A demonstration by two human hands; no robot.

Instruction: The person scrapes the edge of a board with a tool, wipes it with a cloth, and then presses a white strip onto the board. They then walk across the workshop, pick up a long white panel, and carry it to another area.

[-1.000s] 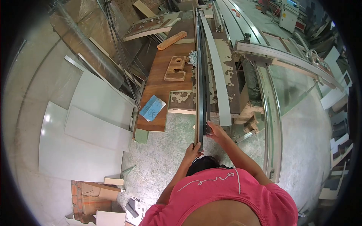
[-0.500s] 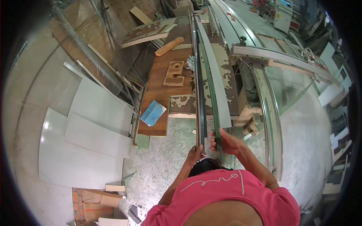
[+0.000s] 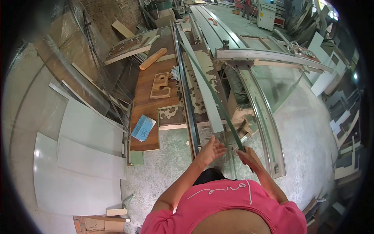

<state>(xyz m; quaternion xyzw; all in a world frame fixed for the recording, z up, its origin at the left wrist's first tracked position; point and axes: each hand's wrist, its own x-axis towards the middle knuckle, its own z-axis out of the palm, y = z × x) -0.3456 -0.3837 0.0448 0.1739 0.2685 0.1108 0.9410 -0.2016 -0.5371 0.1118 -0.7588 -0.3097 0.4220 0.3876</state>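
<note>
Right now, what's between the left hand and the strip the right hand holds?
In the head view, only bare speckled floor lies between the left hand and the green strip gripped by the right hand.

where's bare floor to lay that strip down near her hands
Bare concrete floor lies right of the curved metal rail. A smaller patch sits between the brown board and left hand. Crowded: the stacked strips and white panels. The right hand grips the green strip.

Blue sandpaper sheet [image 3: 143,127] on my brown board [image 3: 147,102], wooden cutout [image 3: 160,85] further up it, short timber block [image 3: 153,59] beyond, white panels [image 3: 83,156] stacked at my left.
</note>
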